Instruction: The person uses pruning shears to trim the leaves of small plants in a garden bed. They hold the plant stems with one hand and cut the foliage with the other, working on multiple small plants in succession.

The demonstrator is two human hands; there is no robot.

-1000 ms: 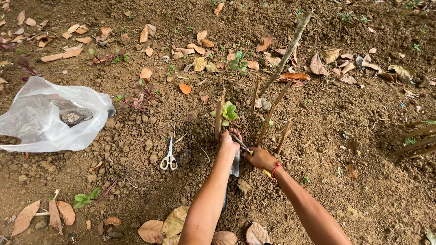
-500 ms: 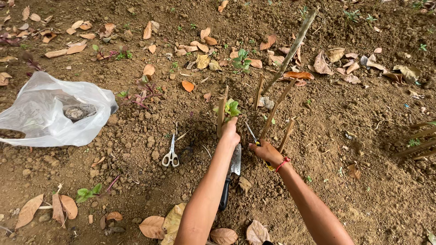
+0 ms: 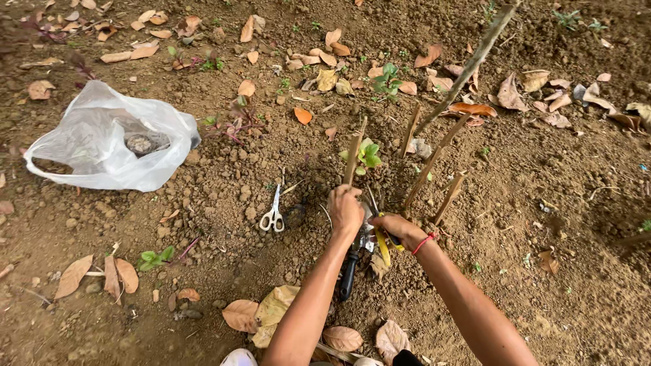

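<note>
A crinkly white plastic bag lies far left of the cut brown stick. Small white-handled scissors lie nearer it. The left hand is wrapped tight around the stick's bottom. Just right, the right hand grips a yellow-handled tool. A black-handled knife lies below.

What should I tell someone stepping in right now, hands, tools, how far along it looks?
Left hand: gripping the base of a cut stem with a small green shoot.
Right hand: closed on a yellow-handled tool, held low beside that stem; its working end is hidden.
A black-handled knife lies on the soil under the hands. White scissors lie to the left, a white plastic bag further left.
Done: several stems stand cut back.
Left: work on the held stem looks unfinished.
</note>
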